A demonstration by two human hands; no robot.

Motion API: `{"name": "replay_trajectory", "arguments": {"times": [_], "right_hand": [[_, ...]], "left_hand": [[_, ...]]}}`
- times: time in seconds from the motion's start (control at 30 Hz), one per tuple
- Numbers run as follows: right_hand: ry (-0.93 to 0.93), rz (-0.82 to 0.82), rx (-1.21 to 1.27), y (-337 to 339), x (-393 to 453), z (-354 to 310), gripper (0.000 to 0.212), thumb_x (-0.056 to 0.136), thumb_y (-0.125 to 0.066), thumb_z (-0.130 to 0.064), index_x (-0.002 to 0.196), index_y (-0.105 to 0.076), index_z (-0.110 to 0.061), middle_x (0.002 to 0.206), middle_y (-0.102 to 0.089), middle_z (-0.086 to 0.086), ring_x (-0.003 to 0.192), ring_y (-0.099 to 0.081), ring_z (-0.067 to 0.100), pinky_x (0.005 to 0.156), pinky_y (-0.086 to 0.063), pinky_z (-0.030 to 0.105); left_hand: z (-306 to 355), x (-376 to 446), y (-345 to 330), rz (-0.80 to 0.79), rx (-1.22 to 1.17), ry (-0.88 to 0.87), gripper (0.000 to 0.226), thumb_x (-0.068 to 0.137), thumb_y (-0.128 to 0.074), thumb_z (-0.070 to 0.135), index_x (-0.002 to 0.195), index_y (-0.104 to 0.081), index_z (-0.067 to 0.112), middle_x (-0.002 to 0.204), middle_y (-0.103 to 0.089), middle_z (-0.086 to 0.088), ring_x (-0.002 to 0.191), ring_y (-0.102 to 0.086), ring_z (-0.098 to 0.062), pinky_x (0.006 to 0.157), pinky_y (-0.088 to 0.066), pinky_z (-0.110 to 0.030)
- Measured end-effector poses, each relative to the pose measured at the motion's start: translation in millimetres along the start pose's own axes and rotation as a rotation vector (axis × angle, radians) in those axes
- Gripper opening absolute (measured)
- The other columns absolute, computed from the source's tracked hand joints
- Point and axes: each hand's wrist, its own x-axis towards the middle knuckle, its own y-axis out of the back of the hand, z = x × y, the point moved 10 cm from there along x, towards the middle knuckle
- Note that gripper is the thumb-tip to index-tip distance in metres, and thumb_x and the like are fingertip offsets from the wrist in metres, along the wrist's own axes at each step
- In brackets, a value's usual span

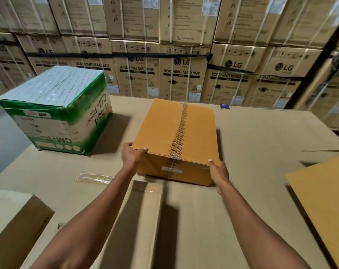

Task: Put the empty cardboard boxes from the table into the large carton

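The brown box [176,140] sits in the middle of the table [252,144], taped shut. It is empty, so it should feel light and stiff. The left hand [132,155] and right hand [219,171] grip its two near corners. A green box [56,111] stands to its left.

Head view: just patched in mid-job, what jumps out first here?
The brown taped box at the centre of the cardboard-covered table, with the left hand and right hand each in a grip on a near corner. To its left stands a green-and-white box, apart from it. Behind the table rises a wall of stacked washing machine cartons.
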Motion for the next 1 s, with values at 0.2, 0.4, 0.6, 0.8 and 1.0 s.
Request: {"name": "replay_trajectory", "arguments": {"times": [0.2, 0.4, 0.6, 0.8, 1.0], "right_hand": [[-0.055, -0.004, 0.131, 45, 0, 25, 0.063, 0.101, -0.052, -0.046, 0.153, -0.037, -0.014, 0.151, -0.047, 0.006, 0.136, -0.047, 0.032, 0.109, -0.045, 0.052], [-0.223, -0.011, 0.451, 74, -24, 70, 0.046, 0.108, -0.047, -0.029, 0.148, -0.042, -0.008, 0.154, -0.041, 0.017, 0.137, -0.044, 0.043, 0.101, -0.051, 0.048], [-0.432, -0.030, 0.684, 85, -72, 122, 0.044, 0.107, -0.048, -0.026, 0.147, -0.043, -0.008, 0.152, -0.043, 0.020, 0.134, -0.046, 0.047, 0.108, -0.045, 0.054], [-0.422, -0.023, 0.376, 113, -103, 145, 0.054, 0.108, -0.039, -0.037, 0.155, -0.035, -0.011, 0.158, -0.040, 0.010, 0.143, -0.038, 0.034, 0.117, -0.032, 0.050], [0.222, 0.190, 0.387, 192, -116, 18, 0.052, 0.105, -0.043, -0.049, 0.153, -0.039, -0.028, 0.159, -0.037, 0.001, 0.143, -0.039, 0.023, 0.108, -0.036, 0.040]], "left_hand": [[47, -56, -5, 0.021, -0.059, -0.167, 0.070, 0.071, -0.087, 0.040, 0.132, -0.061, 0.018, 0.125, -0.065, -0.004, 0.110, -0.063, -0.022, 0.099, -0.054, -0.045], [125, -132, -6, -0.046, -0.033, -0.445, 0.070, 0.080, -0.085, 0.035, 0.142, -0.059, 0.014, 0.130, -0.067, -0.008, 0.112, -0.063, -0.020, 0.099, -0.055, -0.043], [184, -218, -26, -0.084, 0.174, -0.747, 0.062, 0.072, -0.080, 0.065, 0.127, -0.071, 0.037, 0.113, -0.064, 0.007, 0.107, -0.059, -0.014, 0.088, -0.058, -0.044], [209, -315, -69, -0.177, 0.254, -1.017, 0.062, 0.077, -0.065, 0.077, 0.126, -0.069, 0.040, 0.112, -0.059, 0.012, 0.104, -0.058, -0.009, 0.077, -0.059, -0.038], [218, -374, -112, -0.160, 0.432, -1.227, 0.046, 0.089, -0.067, 0.058, 0.132, -0.065, 0.040, 0.121, -0.062, 0.009, 0.110, -0.056, -0.010, 0.089, -0.054, -0.037]]}}
